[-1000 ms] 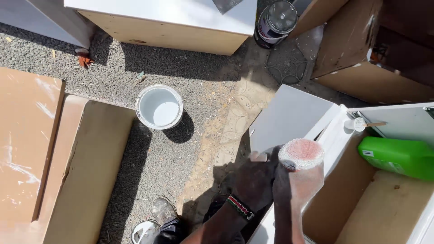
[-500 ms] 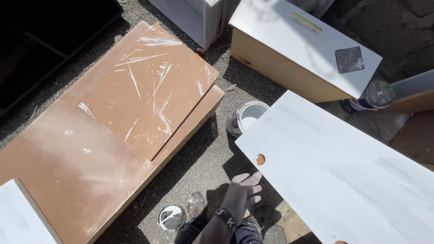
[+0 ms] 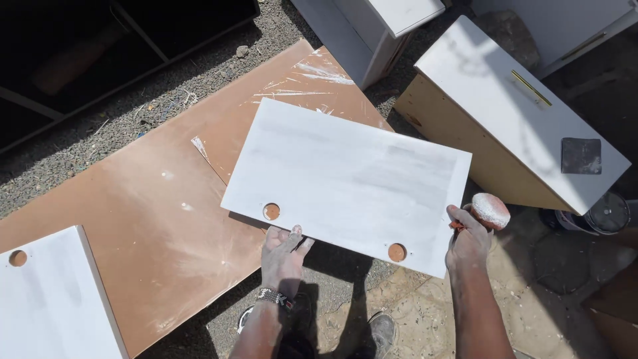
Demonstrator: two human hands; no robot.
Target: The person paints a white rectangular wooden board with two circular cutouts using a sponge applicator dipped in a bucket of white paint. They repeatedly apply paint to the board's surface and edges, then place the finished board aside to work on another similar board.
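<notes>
The white panel (image 3: 349, 183) was the landmark: a flat, painted rectangle with two round holes near its near edge, held level above the brown board (image 3: 133, 219) and the gravel. The left hand (image 3: 282, 256) sat under the panel's near edge, just right of the left hole, its grip supporting the panel from below with fingertips showing past the edge. The right hand (image 3: 468, 239) was at the panel's near right corner, its grip clenched around a paint-caked sponge pad (image 3: 490, 211) while also touching the panel's side edge. Beyond the panel's right end stood a white cabinet box (image 3: 512, 113) with a dark square of sandpaper (image 3: 581, 155) on top. Left of the panel, near the frame edge, lay a second white panel (image 3: 53, 299) on the brown board
</notes>
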